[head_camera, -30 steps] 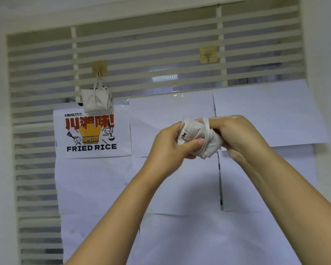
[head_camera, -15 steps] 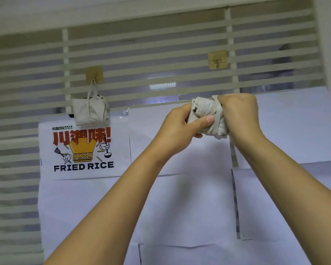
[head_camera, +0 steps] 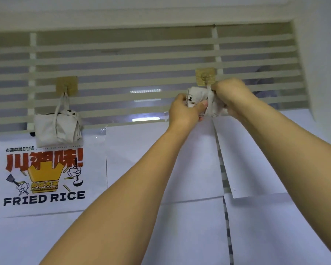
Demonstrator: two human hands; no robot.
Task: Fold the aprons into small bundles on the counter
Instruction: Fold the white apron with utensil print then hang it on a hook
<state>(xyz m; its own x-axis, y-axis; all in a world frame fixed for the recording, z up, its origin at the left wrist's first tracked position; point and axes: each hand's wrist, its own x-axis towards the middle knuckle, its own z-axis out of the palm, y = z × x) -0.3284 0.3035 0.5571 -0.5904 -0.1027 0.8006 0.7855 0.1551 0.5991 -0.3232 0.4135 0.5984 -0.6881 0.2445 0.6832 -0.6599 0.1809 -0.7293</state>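
Note:
A small white apron bundle (head_camera: 196, 97), wrapped in its own strap, is held up just below the right wall hook (head_camera: 205, 76). My left hand (head_camera: 183, 110) grips the bundle from the left and below. My right hand (head_camera: 230, 94) grips it from the right, pinching the strap that runs up to the hook. Much of the bundle is hidden between my hands. A second white apron bundle (head_camera: 55, 127) hangs by its strap from the left wall hook (head_camera: 67, 86).
Both hooks are stuck on a white slatted screen (head_camera: 141, 60). White paper sheets (head_camera: 141, 159) cover the screen below, with a "FRIED RICE" poster (head_camera: 44, 178) at the left. A wall (head_camera: 323, 64) closes in on the right.
Both hands have raised the bundle up and to the right, from chest height to just under the right hook. The view has tilted upward.

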